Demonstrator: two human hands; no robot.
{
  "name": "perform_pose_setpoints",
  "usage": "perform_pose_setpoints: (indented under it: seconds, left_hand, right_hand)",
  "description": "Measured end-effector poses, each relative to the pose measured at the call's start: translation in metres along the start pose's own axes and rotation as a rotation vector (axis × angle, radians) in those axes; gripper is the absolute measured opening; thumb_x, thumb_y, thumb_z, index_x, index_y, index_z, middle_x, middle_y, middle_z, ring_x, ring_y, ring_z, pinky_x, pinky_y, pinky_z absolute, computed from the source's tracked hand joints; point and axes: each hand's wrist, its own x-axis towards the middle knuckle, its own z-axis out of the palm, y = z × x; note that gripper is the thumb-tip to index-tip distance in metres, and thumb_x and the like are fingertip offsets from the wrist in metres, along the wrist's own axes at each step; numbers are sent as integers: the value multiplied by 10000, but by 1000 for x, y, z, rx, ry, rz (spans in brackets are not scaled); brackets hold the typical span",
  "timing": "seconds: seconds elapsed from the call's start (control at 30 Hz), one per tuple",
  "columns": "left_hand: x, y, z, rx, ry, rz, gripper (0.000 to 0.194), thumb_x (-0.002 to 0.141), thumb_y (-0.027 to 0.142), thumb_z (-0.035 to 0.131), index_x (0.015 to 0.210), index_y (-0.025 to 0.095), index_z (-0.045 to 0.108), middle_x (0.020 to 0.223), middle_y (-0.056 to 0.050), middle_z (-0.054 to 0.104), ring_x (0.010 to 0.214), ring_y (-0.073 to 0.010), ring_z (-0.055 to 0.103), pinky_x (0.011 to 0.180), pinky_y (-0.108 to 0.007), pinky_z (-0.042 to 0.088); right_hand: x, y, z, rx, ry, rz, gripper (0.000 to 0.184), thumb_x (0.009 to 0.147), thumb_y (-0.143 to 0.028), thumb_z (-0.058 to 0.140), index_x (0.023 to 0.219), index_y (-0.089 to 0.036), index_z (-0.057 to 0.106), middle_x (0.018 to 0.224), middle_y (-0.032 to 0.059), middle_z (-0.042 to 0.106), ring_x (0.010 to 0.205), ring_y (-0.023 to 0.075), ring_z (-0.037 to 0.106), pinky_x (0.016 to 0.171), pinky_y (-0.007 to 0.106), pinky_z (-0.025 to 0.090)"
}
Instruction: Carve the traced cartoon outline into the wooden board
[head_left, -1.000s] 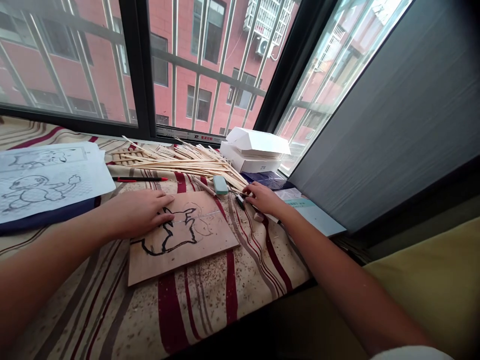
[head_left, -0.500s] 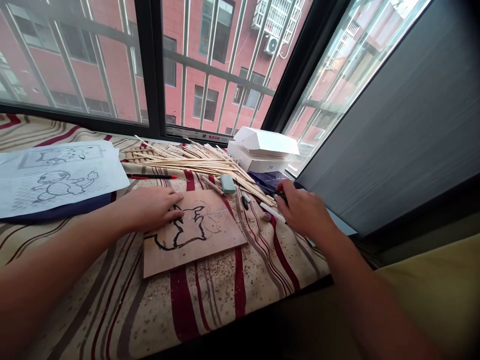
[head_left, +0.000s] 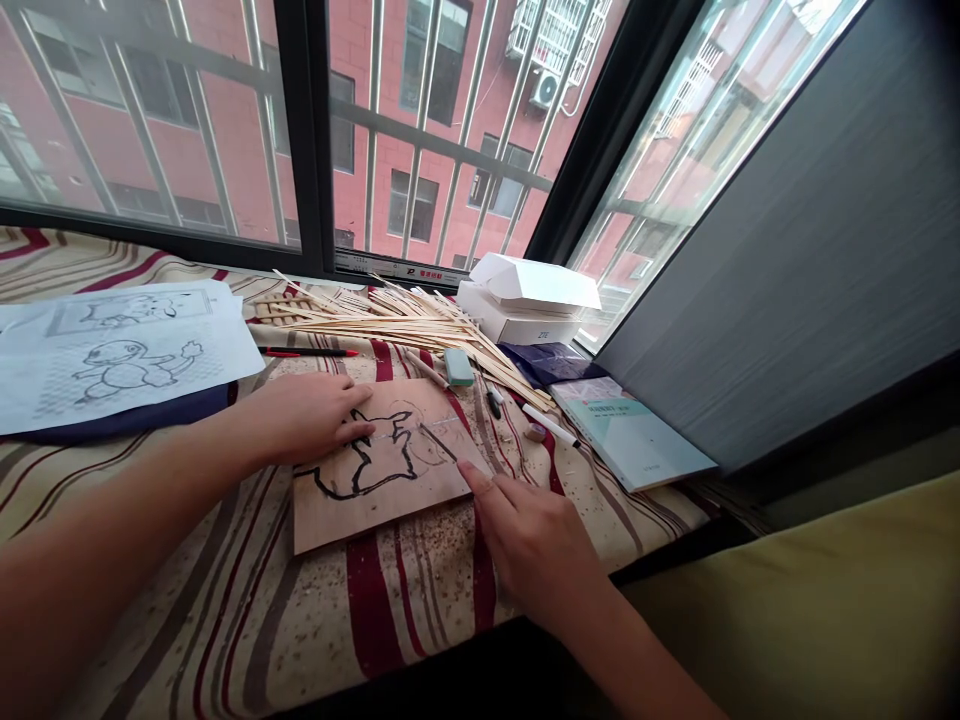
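Observation:
My left hand [head_left: 319, 415] lies on the far left part of a thin wooden board [head_left: 330, 522], fingers stretched out flat. A thick black outline [head_left: 356, 492] is drawn on that board, with fainter pencil curves to its right. My right hand [head_left: 529, 525] is closed around a thin dark rod-like tool [head_left: 439, 441]. Its handle is hidden in my fist, and its far end points at the pencil curves; whether the tip touches the wood I cannot tell. Crumbs of wood lie on the striped cloth [head_left: 435, 620] around the board.
Behind the board lie an eraser [head_left: 458, 367], a black-and-red pen [head_left: 311, 352], a white marker [head_left: 551, 425] and many thin wooden strips [head_left: 405, 325]. Drawing sheets [head_left: 135, 350] are at left. A white box [head_left: 525, 300] stands by the window; a book [head_left: 634, 435] is at right.
My right hand has come from over the book and marker back to the board's right edge, bringing the thin dark tool over the drawing. My left hand stays on the board.

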Motion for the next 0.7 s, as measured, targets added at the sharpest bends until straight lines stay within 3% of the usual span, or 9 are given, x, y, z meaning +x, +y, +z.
perform_pose_setpoints:
  seconds: [0.17,0.4,0.7]
  left_hand:
    - [-1,10,-6,49,-39,-34,755,1018,693,297,1541,198,525,1306,-201,656,1178,-374,637,962,-449,475]
    - [1,16,4,26,-16,-69,764,1015,703,328,1585,219,481,1496,-218,559,1361,-423,515,1082,-503,390]
    - [0,26,1,94,-96,-68,727,1068,610,295,1647,174,355,1572,-247,487,1436,-440,442,1133,-565,351]
  right_hand:
    - [-1,-12,3,-66,-24,16,542,838,6,499,1345,-65,677,757,46,692,593,189,629,515,332,403]
    - [6,-20,3,-94,-73,0,568,798,7,509,1335,-32,690,736,61,699,565,191,644,500,336,400]
    - [20,-18,-7,-80,-398,24,643,864,-15,482,1500,-49,568,897,113,756,740,256,731,605,364,514]
